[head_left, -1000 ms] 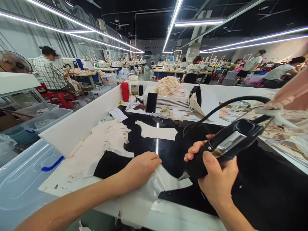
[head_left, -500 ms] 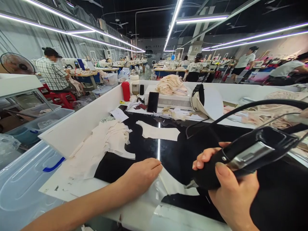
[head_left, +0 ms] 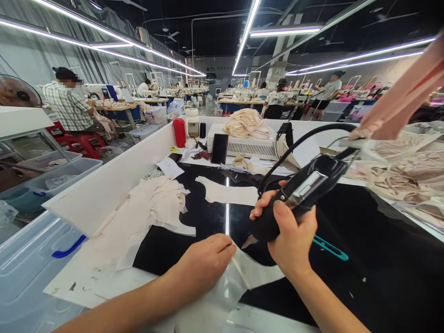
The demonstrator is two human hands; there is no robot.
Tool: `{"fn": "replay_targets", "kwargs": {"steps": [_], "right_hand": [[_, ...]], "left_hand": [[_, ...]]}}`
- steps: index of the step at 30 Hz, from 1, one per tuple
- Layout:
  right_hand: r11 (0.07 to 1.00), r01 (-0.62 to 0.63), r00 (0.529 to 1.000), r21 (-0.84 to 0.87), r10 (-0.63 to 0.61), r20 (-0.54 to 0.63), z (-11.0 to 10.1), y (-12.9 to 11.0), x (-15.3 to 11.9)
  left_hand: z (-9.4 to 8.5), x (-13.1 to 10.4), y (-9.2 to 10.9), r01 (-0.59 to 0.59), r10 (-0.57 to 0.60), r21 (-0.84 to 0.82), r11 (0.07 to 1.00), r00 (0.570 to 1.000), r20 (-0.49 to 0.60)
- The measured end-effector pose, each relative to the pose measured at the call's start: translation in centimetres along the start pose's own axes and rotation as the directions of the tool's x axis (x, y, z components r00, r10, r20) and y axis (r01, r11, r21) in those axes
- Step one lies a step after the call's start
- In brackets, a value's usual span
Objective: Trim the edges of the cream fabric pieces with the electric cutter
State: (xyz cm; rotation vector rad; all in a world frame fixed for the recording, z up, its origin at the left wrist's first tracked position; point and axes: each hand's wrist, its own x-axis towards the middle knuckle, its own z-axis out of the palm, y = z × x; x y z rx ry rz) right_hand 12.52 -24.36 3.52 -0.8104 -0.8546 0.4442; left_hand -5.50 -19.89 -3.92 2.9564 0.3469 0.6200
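Observation:
My left hand [head_left: 208, 259] is closed at the edge of a pale cut fabric piece [head_left: 260, 273], pinching it near the front of the black table top [head_left: 194, 249]. My right hand [head_left: 291, 231] is wrapped around a black corded hand tool [head_left: 298, 194] with a silver panel. The tool's metal tip points down left, just above the fabric and apart from my left fingers. Another pale cut piece [head_left: 227, 192] lies flat beyond my hands. Left of it spreads a loose pile of similar pieces [head_left: 159, 203].
A teal slotted strip [head_left: 331, 248] lies right of my right forearm. Behind stand a phone [head_left: 219, 149], a red bottle [head_left: 179, 132], a jar [head_left: 192, 123] and a white vented box [head_left: 249, 145] bearing folded fabric [head_left: 244, 123]. Pink cloth [head_left: 398, 101] hangs at upper right. Several people work beyond.
My right hand has moved left and slightly up with the black tool, uncovering the teal strip. Pink cloth has come into view at right. My left hand keeps its pinch on the fabric.

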Motion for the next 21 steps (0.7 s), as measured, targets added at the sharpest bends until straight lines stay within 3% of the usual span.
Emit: {"fn": "replay_targets", "kwargs": {"steps": [9, 21], "right_hand": [[0.999, 0.014, 0.999, 0.045, -0.016, 0.035, 1.5, 1.7, 0.4], [0.998, 0.009, 0.999, 0.061, -0.011, 0.033, 1.5, 1.7, -0.1]], "left_hand": [[0.3, -0.4, -0.1, 0.004, -0.005, -0.03, 1.0, 0.999, -0.054], [-0.5, -0.4, 0.1, -0.031, 0.028, -0.044, 0.999, 0.997, -0.074]]}}
